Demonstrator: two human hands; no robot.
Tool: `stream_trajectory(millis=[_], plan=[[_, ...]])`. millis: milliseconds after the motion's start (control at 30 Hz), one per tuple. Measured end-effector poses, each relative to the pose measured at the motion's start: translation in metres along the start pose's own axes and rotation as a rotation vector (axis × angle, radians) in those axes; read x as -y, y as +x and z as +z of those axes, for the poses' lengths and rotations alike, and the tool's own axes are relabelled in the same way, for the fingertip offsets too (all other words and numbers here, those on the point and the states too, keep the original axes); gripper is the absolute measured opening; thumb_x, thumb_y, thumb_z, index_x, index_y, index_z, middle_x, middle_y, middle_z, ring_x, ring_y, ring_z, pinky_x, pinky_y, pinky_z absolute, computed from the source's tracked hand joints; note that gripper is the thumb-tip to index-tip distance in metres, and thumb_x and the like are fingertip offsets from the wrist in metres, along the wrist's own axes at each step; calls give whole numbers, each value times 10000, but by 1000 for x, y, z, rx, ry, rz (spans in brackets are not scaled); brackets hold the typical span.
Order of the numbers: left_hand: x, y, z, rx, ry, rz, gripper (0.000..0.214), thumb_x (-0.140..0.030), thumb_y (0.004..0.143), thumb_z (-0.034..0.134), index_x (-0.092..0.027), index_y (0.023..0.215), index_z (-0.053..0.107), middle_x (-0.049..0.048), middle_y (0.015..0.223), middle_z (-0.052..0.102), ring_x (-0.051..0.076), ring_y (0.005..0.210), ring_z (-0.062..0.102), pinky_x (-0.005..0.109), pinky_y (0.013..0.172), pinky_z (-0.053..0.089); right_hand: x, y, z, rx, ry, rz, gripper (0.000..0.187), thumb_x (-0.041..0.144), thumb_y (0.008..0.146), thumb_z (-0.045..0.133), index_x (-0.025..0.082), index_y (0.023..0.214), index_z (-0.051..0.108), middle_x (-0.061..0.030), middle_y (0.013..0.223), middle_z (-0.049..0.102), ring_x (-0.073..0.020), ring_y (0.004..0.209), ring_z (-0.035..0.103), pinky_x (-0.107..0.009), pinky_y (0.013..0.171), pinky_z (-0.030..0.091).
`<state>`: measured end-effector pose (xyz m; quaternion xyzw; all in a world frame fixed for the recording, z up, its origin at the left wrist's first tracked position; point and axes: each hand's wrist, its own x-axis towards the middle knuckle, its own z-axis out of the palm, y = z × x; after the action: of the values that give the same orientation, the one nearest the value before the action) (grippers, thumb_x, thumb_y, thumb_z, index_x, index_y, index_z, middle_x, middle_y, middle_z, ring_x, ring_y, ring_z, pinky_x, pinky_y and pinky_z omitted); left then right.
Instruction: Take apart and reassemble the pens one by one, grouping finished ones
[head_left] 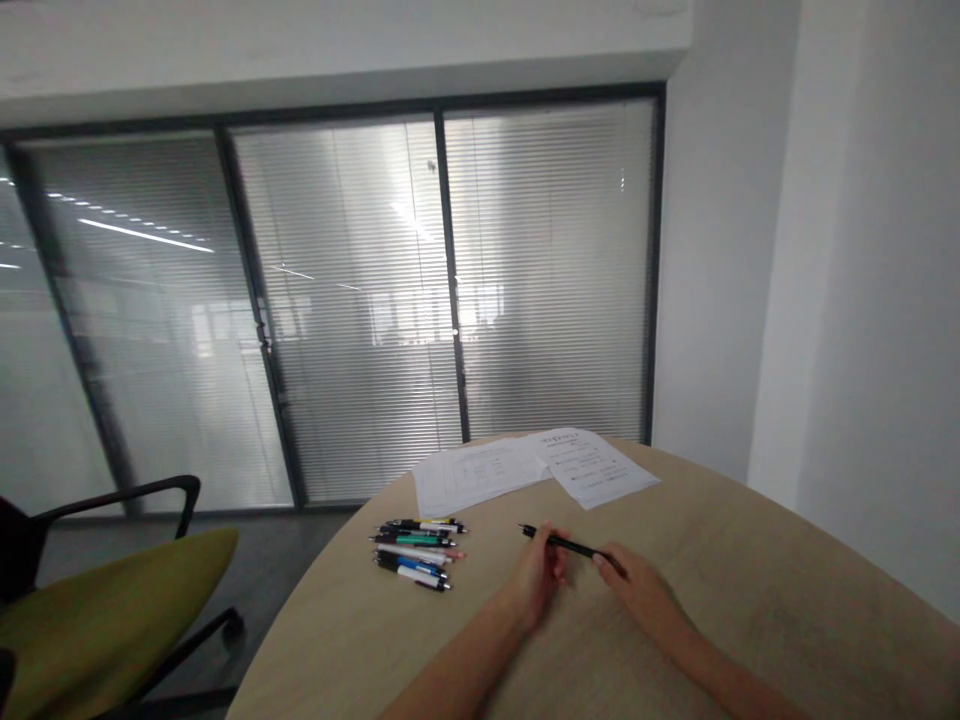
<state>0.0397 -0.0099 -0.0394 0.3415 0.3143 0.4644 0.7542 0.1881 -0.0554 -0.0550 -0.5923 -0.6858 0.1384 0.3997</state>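
A black pen (574, 545) is held between both hands just over the table. My left hand (536, 575) is closed around it near its left end, with the tip sticking out past the fingers. On the other end, my right hand (634, 585) pinches the pen between thumb and fingers. Left of my hands several pens (416, 553) lie side by side in a loose group, with black, white, green and blue barrels among them.
Printed paper sheets (480, 478) lie at the far edge of the round wooden table (360, 650), one white sheet (596, 468) overlapping the others. A green-seated chair (127, 590) stands at the left. Behind are glass panels with blinds (360, 300).
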Motion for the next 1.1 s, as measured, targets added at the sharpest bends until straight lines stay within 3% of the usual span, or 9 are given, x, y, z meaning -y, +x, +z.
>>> stream_trajectory(millis=[267, 500, 867, 1000, 1100], plan=[[1, 0, -3, -21, 27, 32, 151, -259, 739, 567, -122, 678, 545, -43, 435, 486, 53, 345, 359, 184, 385, 230, -14, 8, 2, -60, 131, 38, 259, 361, 766, 384, 201, 859, 565, -78, 857, 647, -205, 796, 599, -300, 687, 459], [-2, -4, -1, -50, -1, 19, 98, -185, 746, 547, -116, 677, 555, -23, 471, 531, 54, 365, 415, 176, 406, 268, -25, 12, 8, -81, 121, 14, 258, 319, 753, 397, 193, 888, 578, -92, 890, 637, -215, 821, 591, -305, 673, 466], [-6, 2, -3, -65, -78, 30, 245, -314, 790, 498, -121, 653, 562, -12, 471, 534, 76, 388, 459, 192, 439, 299, -8, 6, 2, -36, 39, -5, 206, 288, 770, 398, 209, 839, 575, -48, 792, 622, -179, 723, 582, -271, 639, 450], [-9, -1, -4, -47, -123, 63, 192, -241, 808, 468, -124, 689, 564, 29, 651, 617, 102, 576, 562, 204, 562, 380, -4, 4, 2, -25, -7, -47, 179, 285, 769, 402, 211, 784, 564, -40, 762, 594, -173, 702, 564, -268, 632, 437], [-15, -3, -3, 5, -164, 43, 188, -226, 797, 467, -138, 645, 535, 38, 641, 611, 129, 624, 577, 242, 648, 410, 1, 1, 2, 19, -45, -72, 156, 275, 761, 419, 212, 752, 561, -29, 741, 578, -171, 699, 554, -269, 641, 431]])
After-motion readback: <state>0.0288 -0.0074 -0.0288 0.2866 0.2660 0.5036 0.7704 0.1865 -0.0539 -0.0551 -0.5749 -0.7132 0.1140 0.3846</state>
